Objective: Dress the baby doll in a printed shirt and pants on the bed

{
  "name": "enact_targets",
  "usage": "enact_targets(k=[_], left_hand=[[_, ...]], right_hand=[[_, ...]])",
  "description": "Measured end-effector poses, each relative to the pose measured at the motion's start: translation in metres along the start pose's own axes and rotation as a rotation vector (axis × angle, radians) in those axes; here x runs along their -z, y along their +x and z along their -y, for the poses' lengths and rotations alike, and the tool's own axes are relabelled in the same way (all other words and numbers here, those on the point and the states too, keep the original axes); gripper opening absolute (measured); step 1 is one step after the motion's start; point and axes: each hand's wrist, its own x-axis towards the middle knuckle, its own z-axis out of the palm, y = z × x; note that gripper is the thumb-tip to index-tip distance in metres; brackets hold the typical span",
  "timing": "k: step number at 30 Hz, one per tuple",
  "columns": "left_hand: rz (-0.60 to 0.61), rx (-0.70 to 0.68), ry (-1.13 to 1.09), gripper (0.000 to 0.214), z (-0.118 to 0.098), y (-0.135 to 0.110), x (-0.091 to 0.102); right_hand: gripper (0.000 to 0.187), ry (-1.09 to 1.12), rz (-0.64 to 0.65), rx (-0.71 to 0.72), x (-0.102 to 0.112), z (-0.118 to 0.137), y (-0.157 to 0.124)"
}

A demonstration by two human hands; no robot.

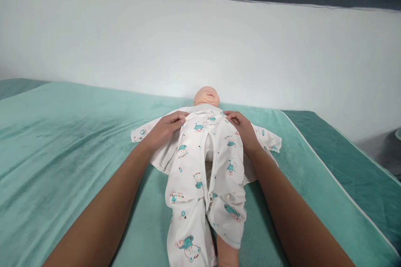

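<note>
A baby doll (206,96) lies on its back, head toward the wall. White baby pants (191,162) printed with teal animals and houses cover its legs and reach up over its belly, with an open slit at the crotch. Under them, a matching baby shirt (161,162) is spread out, its sleeves stretched to both sides. My left hand (171,125) pinches the waistband of the pants at its left edge. At the right edge, my right hand (241,127) grips the same waistband with curled fingers. One bare doll foot end (227,253) shows below the right pant leg.
A light teal blanket (78,146) with soft wrinkles lies under the doll. Darker green quilted bedding (347,167) shows at the right. The white wall (200,46) rises just behind the doll's head, and a dark object (390,150) stands at the far right edge.
</note>
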Motion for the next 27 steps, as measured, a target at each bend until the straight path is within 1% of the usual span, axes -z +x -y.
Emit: enact_targets(k=[3,5,9,14,17,21,24,27], left_hand=[[0.072,-0.045,0.054,0.017,-0.002,-0.002,0.006],[0.078,-0.063,0.093,0.016,-0.002,-0.003,0.007],[-0.022,-0.081,0.170,0.017,0.000,-0.002,0.003],[-0.135,-0.032,0.252,0.024,0.002,0.006,-0.002],[-0.191,-0.009,0.335,0.026,0.005,0.014,0.000],[-0.205,-0.024,0.452,0.022,0.006,0.030,0.001],[-0.237,-0.059,0.595,0.017,0.007,0.044,-0.003],[-0.243,-0.081,0.696,0.014,0.009,0.057,-0.007]], right_hand=[[0.022,0.047,0.059,-0.002,-0.002,0.006,0.000],[0.023,0.083,0.103,-0.004,-0.004,0.011,0.002],[0.024,0.139,0.185,-0.016,-0.007,0.019,0.005],[0.027,0.079,0.227,-0.001,-0.007,0.017,0.012],[0.024,0.132,0.202,-0.015,-0.007,0.014,0.014],[0.022,0.244,0.083,-0.109,-0.009,0.015,0.013],[0.024,0.329,0.015,-0.181,-0.009,0.013,0.012],[0.026,0.398,-0.030,-0.230,-0.008,0.009,0.013]])
